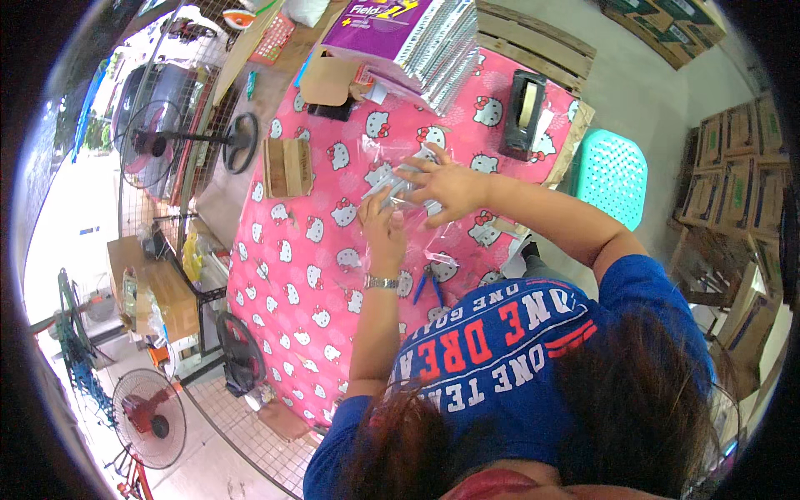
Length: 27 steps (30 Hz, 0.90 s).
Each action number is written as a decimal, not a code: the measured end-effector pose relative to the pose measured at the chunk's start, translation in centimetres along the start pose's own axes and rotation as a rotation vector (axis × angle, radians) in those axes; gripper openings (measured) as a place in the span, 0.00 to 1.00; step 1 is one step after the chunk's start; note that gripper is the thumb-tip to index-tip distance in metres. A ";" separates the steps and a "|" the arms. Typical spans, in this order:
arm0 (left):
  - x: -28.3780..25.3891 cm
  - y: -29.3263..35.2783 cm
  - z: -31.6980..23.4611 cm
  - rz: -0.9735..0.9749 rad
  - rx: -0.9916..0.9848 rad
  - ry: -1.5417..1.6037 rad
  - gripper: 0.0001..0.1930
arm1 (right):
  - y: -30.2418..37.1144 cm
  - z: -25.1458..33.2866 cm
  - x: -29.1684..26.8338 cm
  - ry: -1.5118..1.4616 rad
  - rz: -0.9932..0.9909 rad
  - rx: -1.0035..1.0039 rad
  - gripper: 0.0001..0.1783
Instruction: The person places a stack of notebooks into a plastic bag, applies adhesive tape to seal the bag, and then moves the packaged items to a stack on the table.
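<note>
A sheet or bag of clear plastic lies crinkled on the pink table. Within it is a greyish, shiny item, partly hidden by my fingers, whose kind I cannot make out. My left hand, with a band at the wrist, has its fingers bent together at the plastic's near left side. Spread across the right of the plastic is my right hand, fingers apart and resting on top. Blue-handled pliers lie on the table near my body.
A black tape dispenser stands at the table's far right. Stacked booklets in a purple box are at the far side. A brown cardboard piece lies left, a turquoise stool stands right, and fans stand beyond the left edge.
</note>
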<state>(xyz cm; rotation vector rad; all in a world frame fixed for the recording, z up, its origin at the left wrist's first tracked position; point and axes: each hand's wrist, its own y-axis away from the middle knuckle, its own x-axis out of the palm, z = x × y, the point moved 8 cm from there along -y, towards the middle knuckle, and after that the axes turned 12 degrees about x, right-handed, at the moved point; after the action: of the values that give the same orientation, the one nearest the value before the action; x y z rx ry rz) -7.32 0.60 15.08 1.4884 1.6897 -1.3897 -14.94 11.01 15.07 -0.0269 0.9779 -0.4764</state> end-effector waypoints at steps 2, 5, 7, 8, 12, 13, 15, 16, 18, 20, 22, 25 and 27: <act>0.5 0.4 0.1 0.003 -0.021 0.071 0.29 | 0.9 0.7 -0.6 0.001 -0.012 -0.078 0.30; 1.1 1.2 0.1 -0.067 -0.131 0.163 0.28 | 3.4 -2.1 -3.1 -0.241 -0.231 0.155 0.28; 1.0 0.8 -0.9 -0.103 -0.090 0.117 0.28 | 10.0 -11.2 -4.5 -0.481 -0.866 0.633 0.22; 0.8 1.1 -1.1 -0.148 -0.115 0.130 0.33 | 13.6 -14.4 -3.9 -0.745 -1.006 1.071 0.21; 1.3 -0.6 -3.4 -0.034 -0.059 -0.081 0.36 | 18.4 -20.6 0.6 -0.636 -0.887 1.378 0.13; 1.7 -0.9 -3.6 0.046 -0.073 -0.155 0.36 | 18.4 -21.0 2.7 -0.968 -0.885 1.416 0.13; 1.7 -0.4 -3.3 0.128 -0.109 -0.247 0.37 | 17.6 -20.5 3.8 -1.198 -0.987 1.404 0.13; 1.5 -0.1 -3.1 0.101 -0.126 -0.209 0.36 | 17.2 -19.3 3.3 -1.132 -1.059 1.261 0.11; 1.4 -0.5 -3.1 0.064 -0.141 -0.176 0.35 | 17.9 -19.4 3.2 -0.876 -1.145 1.096 0.09; 1.5 -1.1 -3.0 -0.015 -0.139 -0.029 0.34 | 19.3 -21.2 7.3 -1.220 -0.983 1.178 0.08; 1.3 -0.7 -2.7 -0.056 -0.133 -0.022 0.34 | 14.8 -20.1 11.3 -1.888 -0.485 1.187 0.09; 1.1 0.7 -1.7 -0.088 -0.156 -0.017 0.33 | 3.3 -10.7 3.5 -1.658 -0.109 0.866 0.03; 1.4 0.1 -2.5 -0.082 -0.092 -0.090 0.34 | -3.5 -5.9 -0.8 -0.941 0.011 0.479 0.05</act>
<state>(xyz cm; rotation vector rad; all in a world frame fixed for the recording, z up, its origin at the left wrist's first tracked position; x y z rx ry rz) -7.03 3.49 14.77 1.3004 1.7507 -1.3806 -21.32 9.32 13.17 0.1729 -0.0691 -0.5931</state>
